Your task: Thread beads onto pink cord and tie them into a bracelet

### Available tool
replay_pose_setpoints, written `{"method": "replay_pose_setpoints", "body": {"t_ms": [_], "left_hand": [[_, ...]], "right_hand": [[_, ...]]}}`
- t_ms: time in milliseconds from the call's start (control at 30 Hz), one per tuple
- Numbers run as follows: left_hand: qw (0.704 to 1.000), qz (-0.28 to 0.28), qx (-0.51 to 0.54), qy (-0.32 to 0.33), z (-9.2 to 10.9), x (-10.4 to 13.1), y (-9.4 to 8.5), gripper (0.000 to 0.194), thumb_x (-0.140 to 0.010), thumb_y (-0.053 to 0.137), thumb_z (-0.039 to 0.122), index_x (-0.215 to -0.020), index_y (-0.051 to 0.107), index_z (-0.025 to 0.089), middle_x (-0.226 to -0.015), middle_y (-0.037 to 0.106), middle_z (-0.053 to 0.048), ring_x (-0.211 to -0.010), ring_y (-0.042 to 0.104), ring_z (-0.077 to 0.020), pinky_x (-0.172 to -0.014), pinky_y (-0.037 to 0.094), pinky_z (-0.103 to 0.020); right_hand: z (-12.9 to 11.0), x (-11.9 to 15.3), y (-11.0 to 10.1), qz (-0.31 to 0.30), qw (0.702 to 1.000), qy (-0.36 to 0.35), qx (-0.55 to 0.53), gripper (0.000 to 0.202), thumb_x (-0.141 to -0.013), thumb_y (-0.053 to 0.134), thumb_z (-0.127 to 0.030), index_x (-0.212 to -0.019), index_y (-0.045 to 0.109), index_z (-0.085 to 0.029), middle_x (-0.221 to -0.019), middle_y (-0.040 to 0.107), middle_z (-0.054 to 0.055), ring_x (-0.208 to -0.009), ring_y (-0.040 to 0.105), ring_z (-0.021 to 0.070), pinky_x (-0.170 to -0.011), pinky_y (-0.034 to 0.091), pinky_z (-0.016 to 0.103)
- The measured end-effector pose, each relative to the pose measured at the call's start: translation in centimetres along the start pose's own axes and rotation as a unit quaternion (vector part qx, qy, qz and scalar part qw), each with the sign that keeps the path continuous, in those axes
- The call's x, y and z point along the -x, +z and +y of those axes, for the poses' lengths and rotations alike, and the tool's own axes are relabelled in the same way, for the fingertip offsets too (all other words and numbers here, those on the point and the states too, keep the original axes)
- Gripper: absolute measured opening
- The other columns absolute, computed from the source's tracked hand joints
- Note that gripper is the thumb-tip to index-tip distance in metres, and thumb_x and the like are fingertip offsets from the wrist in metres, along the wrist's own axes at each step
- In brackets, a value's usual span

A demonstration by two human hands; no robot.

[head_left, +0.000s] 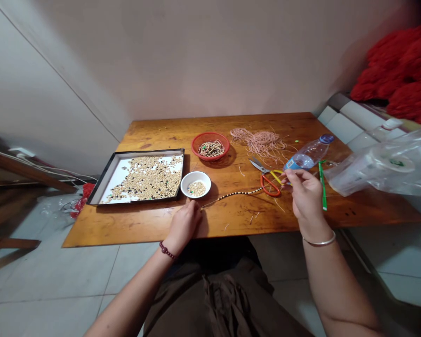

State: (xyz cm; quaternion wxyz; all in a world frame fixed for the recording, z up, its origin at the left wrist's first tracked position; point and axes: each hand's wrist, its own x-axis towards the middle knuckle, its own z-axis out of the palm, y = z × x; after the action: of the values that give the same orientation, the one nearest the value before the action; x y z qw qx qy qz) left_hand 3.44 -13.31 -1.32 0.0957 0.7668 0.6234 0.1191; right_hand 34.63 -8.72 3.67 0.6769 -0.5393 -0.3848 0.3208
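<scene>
A beaded string (238, 193), with dark and pale beads along its middle, stretches between my two hands over the table. My left hand (186, 219) is closed on its left end, close to a white bowl (196, 185) with pale beads inside. My right hand (304, 193) pinches at the string's other end, thumb against fingers; the thin end itself is hard to make out there. Scissors (268, 180) with one orange and one yellow handle lie spread under the string, just left of my right hand.
A black-rimmed tray (92, 192) of loose beads stands left. Behind are a red basket (210, 135) with strung beads and a pink cord heap (257, 140). A plastic bottle (307, 152), a green strip (323, 185) and a clear bag (382, 164) lie right.
</scene>
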Motion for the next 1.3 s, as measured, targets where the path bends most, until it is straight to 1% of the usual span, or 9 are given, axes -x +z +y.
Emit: {"method": "replay_pose_setpoints", "body": {"t_ms": [267,400,500,633,733,833,1000,1167,1300], "left_hand": [[0.987,0.086,0.128,0.048,-0.1,0.0,-0.3,0.013,-0.09,0.051,0.023,-0.096,0.062,0.02,-0.094,0.069,-0.005,-0.079,0.065,-0.0165,-0.071,0.048,-0.027],[0.985,0.098,0.09,0.11,0.7,-0.7,-2.1,0.019,-0.092,0.046,0.02,-0.1,0.063,0.019,-0.099,0.067,-0.007,-0.085,0.063,-0.0165,-0.074,0.049,-0.027],[0.975,0.101,0.058,0.187,1.7,-2.4,-3.8,0.022,-0.094,0.041,0.018,-0.101,0.063,0.019,-0.098,0.065,-0.007,-0.086,0.061,-0.0158,-0.076,0.048,-0.027],[0.95,0.141,0.072,0.27,3.0,-6.4,-4.7,0.021,-0.094,0.044,0.02,-0.101,0.063,0.019,-0.096,0.064,-0.007,-0.087,0.06,-0.0155,-0.076,0.048,-0.027],[0.938,0.179,0.128,0.269,3.2,-9.5,-4.2,0.019,-0.093,0.047,0.024,-0.095,0.065,0.019,-0.094,0.066,-0.006,-0.085,0.062,-0.0135,-0.077,0.049,-0.026],[0.927,0.193,0.193,0.257,2.7,-11.6,-3.4,0.019,-0.09,0.055,0.026,-0.106,0.062,0.02,-0.098,0.069,-0.005,-0.087,0.063,-0.012,-0.081,0.05,-0.025],[0.93,0.201,0.185,0.248,1.0,-12.4,-1.8,0.037,-0.086,0.06,0.024,-0.123,0.054,0.019,-0.091,0.071,-0.004,-0.082,0.066,-0.0131,-0.076,0.052,-0.026],[0.944,0.207,0.084,0.243,0.2,-11.8,-1.0,0.032,-0.089,0.057,0.026,-0.12,0.057,0.021,-0.095,0.07,-0.006,-0.083,0.065,-0.016,-0.076,0.051,-0.028],[0.949,0.182,0.015,0.257,0.5,-11.1,-1.4,0.023,-0.093,0.049,0.026,-0.111,0.062,0.024,-0.092,0.066,-0.005,-0.08,0.062,-0.0152,-0.071,0.048,-0.026]], "right_hand": [[-2.1,0.9,0.2,-0.051,0.998,-0.025,-0.007,0.024,-0.077,0.065,-0.043,-0.075,0.054,-0.021,-0.082,0.067,0.005,-0.069,0.064,0.0164,-0.063,0.053,0.032],[-3.8,1.3,0.9,-0.112,0.992,0.0,-0.059,0.024,-0.08,0.061,-0.045,-0.078,0.05,-0.023,-0.08,0.066,0.002,-0.067,0.064,0.015,-0.062,0.054,0.031],[-4.2,1.2,2.7,-0.161,0.984,0.015,-0.08,0.024,-0.079,0.062,-0.045,-0.077,0.049,-0.024,-0.069,0.058,-0.003,-0.051,0.052,0.0086,-0.052,0.049,0.025],[-2.3,0.1,6.7,-0.255,0.964,0.047,-0.056,0.03,-0.071,0.07,-0.047,-0.08,0.055,-0.022,-0.064,0.056,-0.004,-0.041,0.036,0.0041,-0.037,0.029,0.019],[0.2,-1.0,9.8,-0.327,0.943,0.056,-0.036,0.042,-0.068,0.072,-0.047,-0.098,0.056,-0.022,-0.064,0.06,-0.004,-0.041,0.037,0.0047,-0.038,0.028,0.019],[2.6,-1.6,11.9,-0.344,0.937,0.054,-0.039,0.044,-0.067,0.071,-0.049,-0.097,0.053,-0.022,-0.063,0.061,-0.006,-0.041,0.037,0.0044,-0.039,0.028,0.018],[5.4,-1.7,12.9,-0.34,0.94,0.04,-0.01,0.035,-0.069,0.07,-0.05,-0.075,0.056,-0.019,-0.063,0.064,-0.002,-0.041,0.043,0.0058,-0.041,0.034,0.019],[6.5,-1.6,12.7,-0.365,0.931,-0.018,0.016,0.028,-0.069,0.072,-0.043,-0.075,0.065,-0.017,-0.074,0.07,0.005,-0.071,0.065,0.0165,-0.072,0.051,0.03],[6.3,-1.3,12.7,-0.365,0.931,-0.02,0.016,0.026,-0.069,0.073,-0.042,-0.074,0.067,-0.017,-0.074,0.07,0.005,-0.071,0.065,0.0165,-0.072,0.051,0.03]]}}
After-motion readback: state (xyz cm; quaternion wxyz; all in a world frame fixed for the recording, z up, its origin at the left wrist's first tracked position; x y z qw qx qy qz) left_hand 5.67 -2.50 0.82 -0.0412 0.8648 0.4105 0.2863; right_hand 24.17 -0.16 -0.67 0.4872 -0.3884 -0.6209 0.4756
